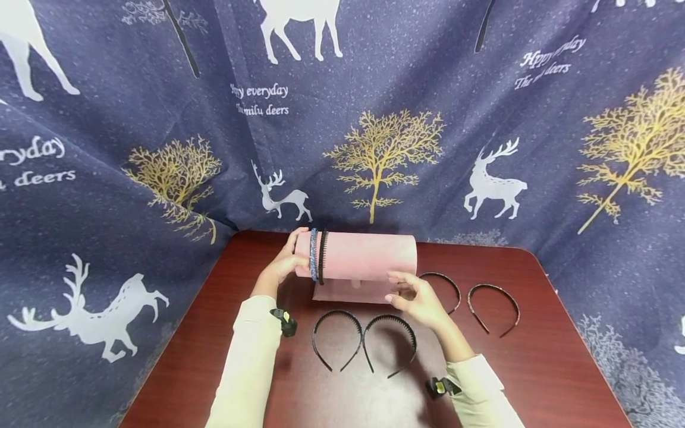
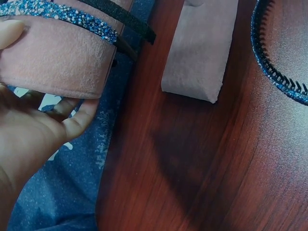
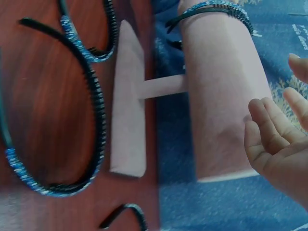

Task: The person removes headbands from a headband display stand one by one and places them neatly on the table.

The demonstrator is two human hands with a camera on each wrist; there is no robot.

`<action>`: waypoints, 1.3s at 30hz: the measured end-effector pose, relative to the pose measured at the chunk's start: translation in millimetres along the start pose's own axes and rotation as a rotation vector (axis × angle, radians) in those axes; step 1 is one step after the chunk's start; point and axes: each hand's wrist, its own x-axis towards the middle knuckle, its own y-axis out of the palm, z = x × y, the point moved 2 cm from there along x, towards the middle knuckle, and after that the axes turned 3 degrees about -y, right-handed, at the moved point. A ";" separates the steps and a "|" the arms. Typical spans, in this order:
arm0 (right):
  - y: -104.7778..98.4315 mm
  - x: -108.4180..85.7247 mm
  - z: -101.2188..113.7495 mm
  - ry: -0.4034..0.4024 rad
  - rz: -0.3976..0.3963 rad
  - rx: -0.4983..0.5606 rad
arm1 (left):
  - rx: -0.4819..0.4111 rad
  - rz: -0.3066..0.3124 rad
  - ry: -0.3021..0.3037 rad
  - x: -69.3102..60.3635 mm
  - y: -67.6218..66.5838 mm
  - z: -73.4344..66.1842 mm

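A pink padded headband stand (image 1: 371, 255) lies across the back of the table, a cylinder on a flat base (image 1: 348, 291). Near its left end it wears a blue glitter headband (image 1: 313, 255) and a dark toothed headband (image 1: 323, 255) side by side. My left hand (image 1: 275, 270) grips that end; in the left wrist view the thumb rests by the glitter headband (image 2: 72, 14) and the fingers curl under the rim. By the cylinder's right part is my right hand (image 1: 420, 302), fingers loosely bent and holding nothing.
Two dark toothed headbands (image 1: 337, 312) lie side by side in front of the stand; the right wrist view shows blue glitter on them. To the right are a thin headband (image 1: 440, 274) and a patterned one (image 1: 495, 286). A blue printed cloth (image 1: 374, 77) hangs behind the table.
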 end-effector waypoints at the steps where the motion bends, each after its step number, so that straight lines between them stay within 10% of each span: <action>1: 0.0 3.1 2.0 -0.010 0.004 -0.002 | -0.001 0.000 -0.003 0.6 0.0 0.1; 25: 16.1 79.4 29.5 -0.090 0.056 0.092 | 0.025 -0.065 0.039 17.4 -9.8 22.4; 39: 28.3 108.3 26.8 -0.079 0.093 0.166 | -0.005 -0.014 0.016 4.2 -1.9 4.9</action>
